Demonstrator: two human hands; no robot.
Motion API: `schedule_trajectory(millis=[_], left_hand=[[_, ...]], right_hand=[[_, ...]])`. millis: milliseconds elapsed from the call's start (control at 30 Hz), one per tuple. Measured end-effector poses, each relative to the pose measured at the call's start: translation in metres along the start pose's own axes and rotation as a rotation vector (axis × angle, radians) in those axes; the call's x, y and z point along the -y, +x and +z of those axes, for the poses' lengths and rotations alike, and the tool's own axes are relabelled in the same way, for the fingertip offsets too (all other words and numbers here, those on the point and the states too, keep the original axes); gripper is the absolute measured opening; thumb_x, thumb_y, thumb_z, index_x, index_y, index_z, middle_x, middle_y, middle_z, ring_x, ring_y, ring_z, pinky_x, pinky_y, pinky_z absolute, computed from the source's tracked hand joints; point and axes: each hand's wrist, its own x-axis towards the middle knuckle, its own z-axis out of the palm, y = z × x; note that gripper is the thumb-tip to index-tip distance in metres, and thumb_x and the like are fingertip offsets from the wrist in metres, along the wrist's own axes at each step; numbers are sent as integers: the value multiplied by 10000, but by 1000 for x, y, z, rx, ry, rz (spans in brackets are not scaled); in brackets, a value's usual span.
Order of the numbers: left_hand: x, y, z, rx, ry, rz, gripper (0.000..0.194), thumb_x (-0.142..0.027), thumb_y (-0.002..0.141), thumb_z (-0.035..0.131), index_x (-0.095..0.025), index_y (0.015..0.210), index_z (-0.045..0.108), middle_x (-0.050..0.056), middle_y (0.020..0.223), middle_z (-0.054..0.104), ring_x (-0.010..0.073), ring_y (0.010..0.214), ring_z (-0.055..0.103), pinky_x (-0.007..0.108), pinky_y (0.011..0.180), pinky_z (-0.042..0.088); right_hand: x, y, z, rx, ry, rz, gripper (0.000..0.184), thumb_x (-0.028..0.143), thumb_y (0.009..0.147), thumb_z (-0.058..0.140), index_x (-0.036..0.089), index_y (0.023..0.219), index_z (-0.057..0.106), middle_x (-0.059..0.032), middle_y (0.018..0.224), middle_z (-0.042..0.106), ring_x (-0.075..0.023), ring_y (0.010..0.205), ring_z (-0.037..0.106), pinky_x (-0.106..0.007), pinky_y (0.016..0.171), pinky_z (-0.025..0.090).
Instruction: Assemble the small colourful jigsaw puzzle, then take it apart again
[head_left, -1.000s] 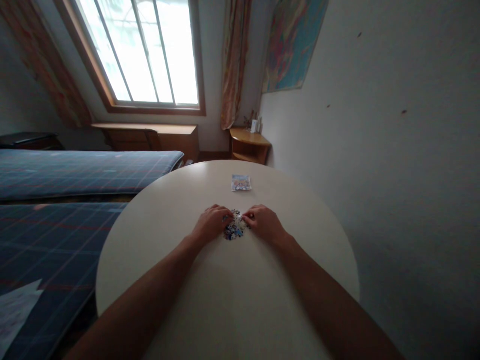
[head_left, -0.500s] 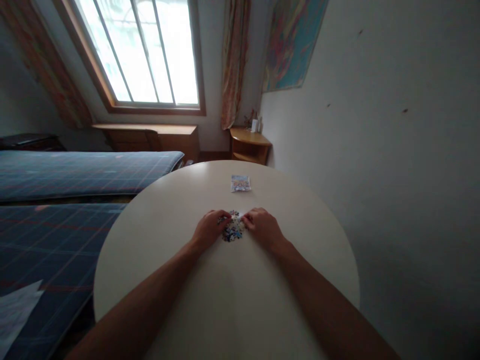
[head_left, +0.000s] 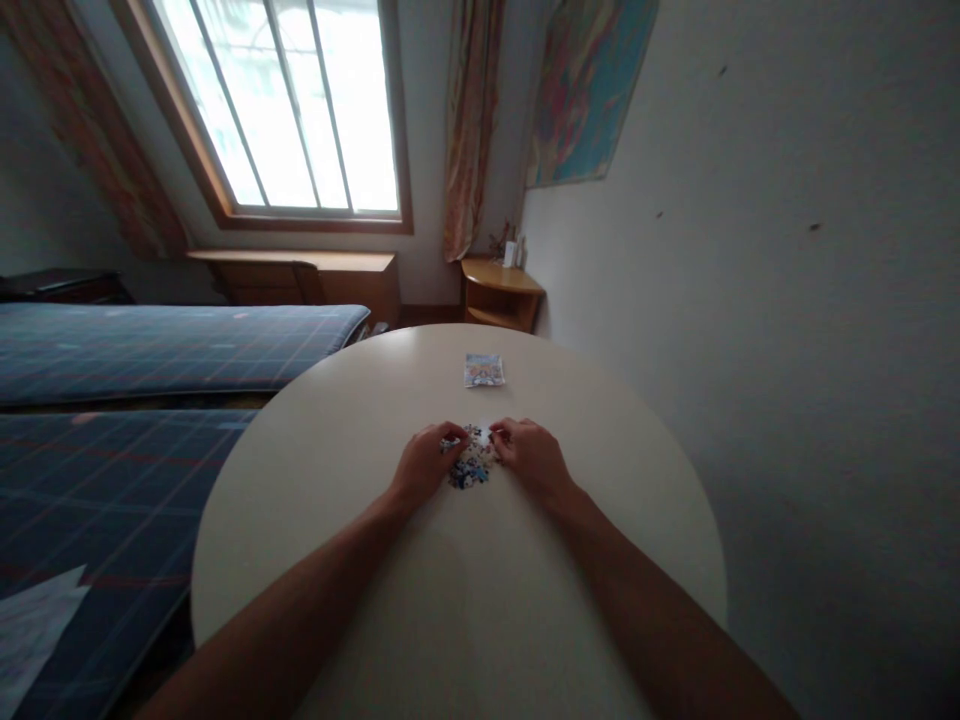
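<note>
A small heap of jigsaw puzzle pieces (head_left: pixel 471 470), mostly blue, white and dark, lies on the round cream table (head_left: pixel 450 600). At the heap's left edge is my left hand (head_left: pixel 429 462), its thumb and fingers pinched together; whatever is between the tips is too small to make out. My right hand (head_left: pixel 531 456) is on the heap's upper right side, fingers curled, with a pale puzzle piece (head_left: pixel 486 437) at its fingertips. Beyond both hands a flat picture packet (head_left: pixel 484 370) rests on the table.
Two plaid mattresses (head_left: pixel 135 460) are on the left, with papers (head_left: pixel 37 630) on the nearer one. A wall (head_left: pixel 787 400) runs along the right. Past the table stand a wooden corner shelf (head_left: pixel 501 275) and a desk (head_left: pixel 352 262) under the window.
Both hands stay at the heap, with their fingers shifting slightly. My right fingertips now sit a little farther from the left ones. The whole view has moved a little.
</note>
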Motion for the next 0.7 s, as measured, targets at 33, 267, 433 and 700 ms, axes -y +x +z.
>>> schedule_trajectory(millis=[33, 267, 433, 700], left_hand=[[-1, 1, 0, 7, 3, 11, 109, -187, 860, 616, -220, 916, 704, 2, 871, 740, 156, 796, 678, 254, 765, 504], [17, 22, -12, 19, 102, 86, 127, -194, 855, 633, -229, 957, 699, 22, 913, 729, 182, 851, 661, 283, 787, 495], [38, 28, -28, -3, 197, 91, 136, -176, 864, 605, -244, 876, 722, 33, 948, 718, 212, 923, 632, 318, 840, 484], [42, 18, -31, 76, 212, 124, 144, -273, 892, 599, -266, 867, 740, 11, 936, 728, 195, 873, 639, 294, 771, 494]], right_hand=[[-2, 1, 2, -11, 40, 14, 229, 279, 904, 554, 229, 1058, 716, -69, 902, 731, -199, 860, 655, -281, 771, 450], [-18, 15, 9, 11, 203, 27, 204, 236, 887, 556, 195, 997, 723, -60, 927, 748, -178, 838, 669, -274, 784, 468], [-29, 28, 7, 90, 257, -34, 144, 206, 824, 634, 179, 918, 740, -55, 864, 736, -164, 758, 654, -262, 722, 473], [-48, 10, -5, 144, 337, -275, 191, 334, 822, 695, 207, 954, 750, -90, 1085, 641, -189, 994, 619, -341, 960, 450]])
